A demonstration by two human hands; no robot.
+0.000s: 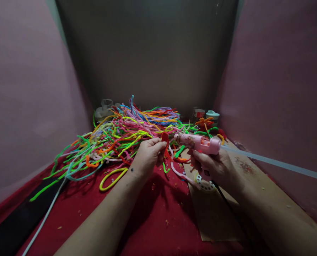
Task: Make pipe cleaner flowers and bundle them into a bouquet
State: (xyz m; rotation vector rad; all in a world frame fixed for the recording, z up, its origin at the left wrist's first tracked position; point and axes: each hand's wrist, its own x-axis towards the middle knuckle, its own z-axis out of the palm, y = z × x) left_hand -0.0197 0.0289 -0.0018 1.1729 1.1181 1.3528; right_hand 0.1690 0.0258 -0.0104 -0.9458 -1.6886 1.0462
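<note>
My left hand is closed in a pinch on a small red pipe-cleaner piece, held just above the red cloth. My right hand grips a pink glue gun by its handle. The gun's nozzle points left, almost touching the red piece. A long clear glue stick juts from the back of the gun toward the right. Just behind both hands lies a big heap of coloured pipe cleaners.
A red cloth covers the table, with a brown cardboard sheet under my right hand. A yellow loop lies near my left wrist. An orange pipe-cleaner flower and small jars stand at the back right. Pink walls close in on both sides.
</note>
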